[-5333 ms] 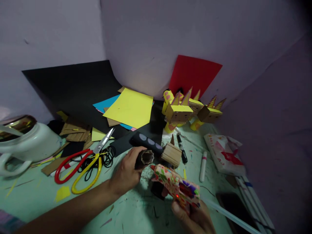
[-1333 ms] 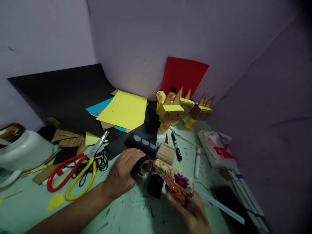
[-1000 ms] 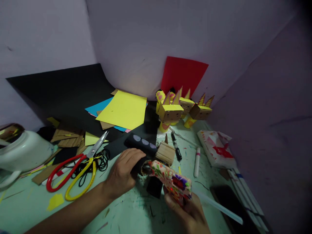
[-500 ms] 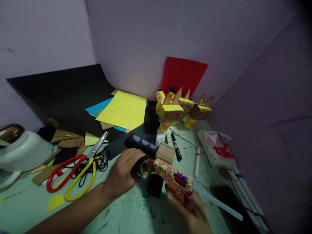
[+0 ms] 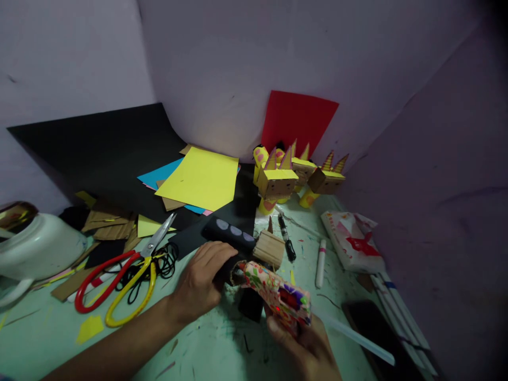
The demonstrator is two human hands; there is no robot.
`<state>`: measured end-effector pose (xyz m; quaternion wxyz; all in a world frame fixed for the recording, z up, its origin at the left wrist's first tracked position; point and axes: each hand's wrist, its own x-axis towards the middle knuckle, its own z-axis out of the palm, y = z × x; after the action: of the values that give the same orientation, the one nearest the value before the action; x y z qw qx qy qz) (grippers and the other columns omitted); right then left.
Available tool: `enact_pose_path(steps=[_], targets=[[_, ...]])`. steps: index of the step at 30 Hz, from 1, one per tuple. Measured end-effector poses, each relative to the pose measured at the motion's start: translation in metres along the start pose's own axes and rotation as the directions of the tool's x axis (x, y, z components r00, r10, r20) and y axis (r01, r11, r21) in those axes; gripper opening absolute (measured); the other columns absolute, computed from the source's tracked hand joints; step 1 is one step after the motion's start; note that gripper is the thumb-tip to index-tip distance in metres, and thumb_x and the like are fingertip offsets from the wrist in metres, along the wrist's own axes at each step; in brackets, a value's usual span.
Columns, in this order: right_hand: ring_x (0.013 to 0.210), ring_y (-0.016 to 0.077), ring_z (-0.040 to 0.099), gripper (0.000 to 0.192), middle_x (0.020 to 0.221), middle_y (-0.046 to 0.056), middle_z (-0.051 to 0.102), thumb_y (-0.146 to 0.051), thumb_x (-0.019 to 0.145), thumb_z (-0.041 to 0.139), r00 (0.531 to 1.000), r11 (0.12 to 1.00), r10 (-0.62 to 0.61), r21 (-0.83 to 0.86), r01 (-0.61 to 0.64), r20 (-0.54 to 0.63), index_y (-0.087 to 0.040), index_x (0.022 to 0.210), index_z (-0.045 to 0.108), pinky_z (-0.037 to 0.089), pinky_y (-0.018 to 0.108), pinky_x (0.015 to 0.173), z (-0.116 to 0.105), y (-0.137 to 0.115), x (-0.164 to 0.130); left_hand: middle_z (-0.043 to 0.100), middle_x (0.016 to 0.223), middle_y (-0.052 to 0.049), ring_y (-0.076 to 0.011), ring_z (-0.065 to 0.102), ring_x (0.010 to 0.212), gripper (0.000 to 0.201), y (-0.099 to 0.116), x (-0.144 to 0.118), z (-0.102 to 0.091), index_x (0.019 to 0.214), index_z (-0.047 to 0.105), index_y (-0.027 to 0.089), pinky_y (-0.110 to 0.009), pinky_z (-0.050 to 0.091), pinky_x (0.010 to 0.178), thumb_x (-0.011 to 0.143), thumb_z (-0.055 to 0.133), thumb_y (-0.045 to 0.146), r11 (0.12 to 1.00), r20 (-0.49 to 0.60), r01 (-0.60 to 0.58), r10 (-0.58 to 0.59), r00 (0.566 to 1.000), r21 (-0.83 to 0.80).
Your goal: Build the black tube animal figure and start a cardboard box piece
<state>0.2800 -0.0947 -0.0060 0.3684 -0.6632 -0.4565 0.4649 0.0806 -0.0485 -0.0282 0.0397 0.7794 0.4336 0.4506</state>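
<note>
While our left hand (image 5: pixel 200 283) pins the black cardboard tube (image 5: pixel 228 271) on the tabletop (image 5: pixel 119 338), we're gluing.
Right hand (image 5: pixel 305 346) fingers grip the floral glue gun (image 5: pixel 273 293), nozzle at the tube's end; next needs a steady squeeze.

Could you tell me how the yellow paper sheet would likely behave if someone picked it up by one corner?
The yellow paper sheet looks thin and flat, so it would probably droop. Lying loose atop the blue sheet, it likely slides easily and weighs little.

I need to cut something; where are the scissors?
The scissors lie at the left of the head view, left of the left hand, beside tangled black cord.
</note>
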Motion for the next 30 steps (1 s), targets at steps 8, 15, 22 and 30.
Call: enact_pose_path(steps=[8,15,22,30], targets=[[0.097,0.0315,0.061,0.049,0.096,0.008,0.07,-0.059,0.06,0.063,0.998,0.992,-0.068,-0.104,0.065,-0.02,-0.021,0.089,0.072,0.047,0.039,0.087,-0.009,-0.008,0.003,0.06,0.104,-0.01,-0.0228,0.053,0.103,0.048,-0.001,0.0,0.0,0.111,0.049,0.017,-0.042,0.044,0.091,0.068,0.047,-0.003,0.999,-0.006,0.05,-0.05,0.999,-0.022],[0.1,0.0294,0.059,0.045,0.104,0.006,0.068,-0.051,0.069,0.059,0.975,0.98,-0.194,-0.015,0.197,0.111,-0.02,0.101,0.068,0.044,0.037,0.091,-0.019,-0.02,0.009,0.059,0.104,-0.01,-0.0223,0.055,0.1,0.043,0.0,-0.001,-0.001,0.11,0.048,0.017,-0.039,0.046,0.088,0.07,0.047,0.001,0.99,-0.031,0.142,-0.142,0.989,-0.006],[0.102,0.0286,0.058,0.04,0.108,0.007,0.066,-0.042,0.071,0.061,0.964,0.975,-0.222,0.018,0.221,0.146,-0.019,0.103,0.067,0.041,0.039,0.094,-0.018,-0.026,0.008,0.058,0.102,-0.007,-0.0205,0.057,0.095,0.048,0.002,-0.003,-0.001,0.109,0.047,0.017,-0.034,0.047,0.085,0.064,0.05,-0.001,0.96,-0.003,0.279,-0.279,0.96,0.01],[0.107,0.0283,0.056,0.042,0.112,0.006,0.065,-0.045,0.071,0.06,0.957,0.961,-0.271,-0.033,0.276,0.104,-0.021,0.105,0.066,0.042,0.036,0.094,-0.013,-0.024,0.008,0.057,0.105,-0.009,-0.0218,0.055,0.1,0.045,0.0,-0.004,0.0,0.109,0.046,0.017,-0.037,0.046,0.087,0.067,0.048,0.0,0.977,-0.001,0.212,-0.212,0.977,-0.02]])
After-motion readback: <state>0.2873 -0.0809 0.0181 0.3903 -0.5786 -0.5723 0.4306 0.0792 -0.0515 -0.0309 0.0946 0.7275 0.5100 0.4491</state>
